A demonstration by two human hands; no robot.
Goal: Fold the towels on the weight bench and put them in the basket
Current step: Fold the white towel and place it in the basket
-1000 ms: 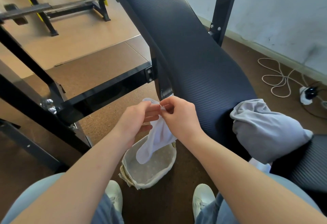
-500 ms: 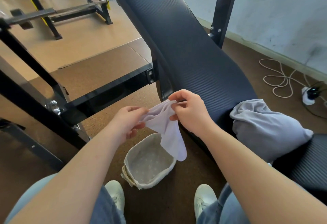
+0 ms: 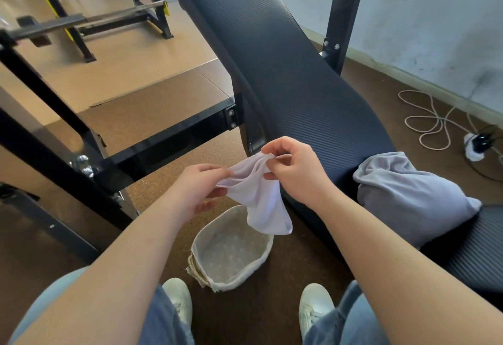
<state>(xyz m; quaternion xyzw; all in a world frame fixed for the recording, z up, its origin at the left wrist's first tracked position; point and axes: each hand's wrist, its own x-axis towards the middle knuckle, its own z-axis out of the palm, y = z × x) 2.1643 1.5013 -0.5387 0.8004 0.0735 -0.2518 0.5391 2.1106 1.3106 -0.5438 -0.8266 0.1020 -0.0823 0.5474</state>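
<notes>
Towels, two in view. The white towel (image 3: 258, 200), small and thin, is in the air at centre frame, bunched and stretched between both hands. Its loose end hangs down across the upper-right rim of the basket (image 3: 196, 246); whether cloth and rim touch cannot be told.

Left hand (image 3: 198, 189): centre frame, fingers (image 3: 217, 173) curled and pinching the towel's left edge.

Right hand (image 3: 296, 170): slightly higher and to the right, thumb and fingers (image 3: 272, 148) closed on the towel's top corner, the cloth gathered into folds there.

Basket: pale cloth-lined, woven outside, on the brown floor (image 3: 163, 181) at lower centre, just above a pair of white shoes (image 3: 177, 301). Nothing shows inside but its spotted lining.

Grey towel (image 3: 408, 197): larger, crumpled in a heap at right of frame, lying on the tabletop (image 3: 285, 72).

Tabletop: the black ribbed pad of the weight bench, running from top centre down to the lower right.

Frame bar (image 3: 168, 140): glossy black, bolted to the bench's left side, crossing the left half of the frame.

Rack (image 3: 81, 20): black and yellow, upper left, well apart from the hands.

Cable (image 3: 430, 124): white, looped on the floor at right, near a wall.
</notes>
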